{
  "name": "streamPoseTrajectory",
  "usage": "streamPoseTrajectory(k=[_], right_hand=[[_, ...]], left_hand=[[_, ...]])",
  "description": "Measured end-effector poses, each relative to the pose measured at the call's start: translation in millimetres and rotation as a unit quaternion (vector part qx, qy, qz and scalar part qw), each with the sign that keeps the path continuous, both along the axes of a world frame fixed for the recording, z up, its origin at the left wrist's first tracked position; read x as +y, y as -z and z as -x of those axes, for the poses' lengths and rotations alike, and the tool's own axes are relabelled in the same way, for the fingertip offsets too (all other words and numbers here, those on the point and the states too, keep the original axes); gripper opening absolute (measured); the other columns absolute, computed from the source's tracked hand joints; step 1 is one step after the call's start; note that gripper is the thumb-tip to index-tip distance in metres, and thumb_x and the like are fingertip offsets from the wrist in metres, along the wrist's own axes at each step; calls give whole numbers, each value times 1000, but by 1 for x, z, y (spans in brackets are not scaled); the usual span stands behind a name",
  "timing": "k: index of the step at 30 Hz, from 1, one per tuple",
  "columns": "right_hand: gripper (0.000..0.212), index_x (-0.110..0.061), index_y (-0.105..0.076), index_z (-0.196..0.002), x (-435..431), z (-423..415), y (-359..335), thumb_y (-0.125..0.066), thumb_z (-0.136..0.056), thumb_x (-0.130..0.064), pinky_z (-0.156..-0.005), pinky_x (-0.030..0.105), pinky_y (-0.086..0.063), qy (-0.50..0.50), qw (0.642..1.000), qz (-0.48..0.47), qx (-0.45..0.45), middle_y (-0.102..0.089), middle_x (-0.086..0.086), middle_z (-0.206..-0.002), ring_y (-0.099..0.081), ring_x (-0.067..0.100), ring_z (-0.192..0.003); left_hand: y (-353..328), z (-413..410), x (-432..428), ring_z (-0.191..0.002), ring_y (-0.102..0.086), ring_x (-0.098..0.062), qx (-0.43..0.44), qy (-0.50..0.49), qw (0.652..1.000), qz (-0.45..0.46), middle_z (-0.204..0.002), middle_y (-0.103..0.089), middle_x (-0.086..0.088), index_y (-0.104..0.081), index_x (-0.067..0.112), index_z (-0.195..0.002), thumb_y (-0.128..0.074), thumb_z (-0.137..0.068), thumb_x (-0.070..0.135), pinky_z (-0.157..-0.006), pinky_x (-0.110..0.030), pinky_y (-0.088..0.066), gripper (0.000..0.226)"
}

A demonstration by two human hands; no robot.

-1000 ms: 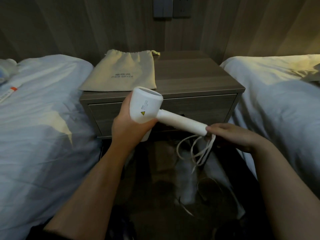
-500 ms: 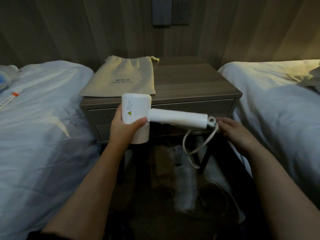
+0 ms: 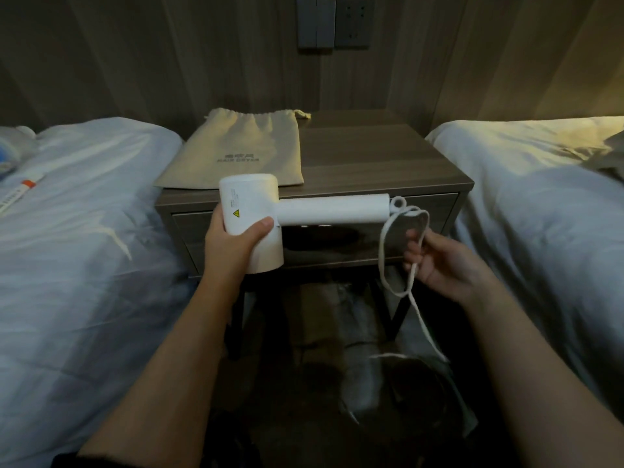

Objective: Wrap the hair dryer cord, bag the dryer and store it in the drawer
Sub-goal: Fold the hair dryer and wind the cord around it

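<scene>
One step of three under way, starting on the cord (image 3: pixel 380 255) wrap, bagging and storing waiting.
Gripping the hair dryer (image 3: pixel 304 211) by its head with the left hand (image 3: pixel 233 244); pinching a loose loop of cord in the curled right hand (image 3: pixel 442 261) just below the handle's end, letting the remainder trail to the dim floor, losing the plug in blur; leaving the bag (image 3: pixel 243 153) flat on the nightstand (image 3: pixel 371 163) behind, hiding the drawer (image 3: pixel 432 207) in shadow, open or closed.

Vertical wood-grain panels cover the wall (image 3: pixel 135 62), which carries a grey switch plate (image 3: pixel 315 23) and a socket (image 3: pixel 353 23) side by side. Below them a wooden nightstand (image 3: pixel 388 163) stands between the left bed (image 3: pixel 84 231) and the right bed (image 3: pixel 540 214), both in white sheets. Warm yellow light falls on the right bed. The floor (image 3: pixel 304 434) lies dim.
</scene>
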State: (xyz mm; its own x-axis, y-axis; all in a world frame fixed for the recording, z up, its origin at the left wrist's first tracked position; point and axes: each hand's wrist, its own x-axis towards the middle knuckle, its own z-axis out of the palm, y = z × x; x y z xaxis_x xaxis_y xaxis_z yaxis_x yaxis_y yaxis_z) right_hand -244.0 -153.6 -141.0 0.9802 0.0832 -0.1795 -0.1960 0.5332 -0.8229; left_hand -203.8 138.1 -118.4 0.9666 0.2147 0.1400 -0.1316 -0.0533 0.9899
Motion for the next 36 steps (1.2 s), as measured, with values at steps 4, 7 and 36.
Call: streamPoseTrajectory(k=[4,7,36], right_hand=[[12,-8,-61,-74,0,-4,1,-69,-78,-17,-46,19,-52,159,986,50,-5,-57,3,-57,-54,13,-57],[27,-10,-55,-73,4,-8,1,-42,-96,-6,-57,21,-52,296,944,144,-29,-57,7,-73,-56,13,-67],[42,-3,-68,-95,41,10,-6,-42,-96,-35,-75,33,-43,-3,782,612,-116,-69,17,-92,-62,28,-90]], left_hand=[[-1,0,2,-105,-54,-17,-43,-79,995,-41,-122,-56,-3,-43,15,-132,-78,-70,18,-90,-35,-47,71],[-3,4,-2,-107,-52,-15,-47,-76,993,-73,-125,-54,-2,-40,17,-136,-78,-71,19,-93,-34,-45,75],[7,9,-13,-114,-50,-4,-25,126,959,-254,-115,-47,26,-38,47,-128,-67,-43,61,-103,-34,-41,91]])
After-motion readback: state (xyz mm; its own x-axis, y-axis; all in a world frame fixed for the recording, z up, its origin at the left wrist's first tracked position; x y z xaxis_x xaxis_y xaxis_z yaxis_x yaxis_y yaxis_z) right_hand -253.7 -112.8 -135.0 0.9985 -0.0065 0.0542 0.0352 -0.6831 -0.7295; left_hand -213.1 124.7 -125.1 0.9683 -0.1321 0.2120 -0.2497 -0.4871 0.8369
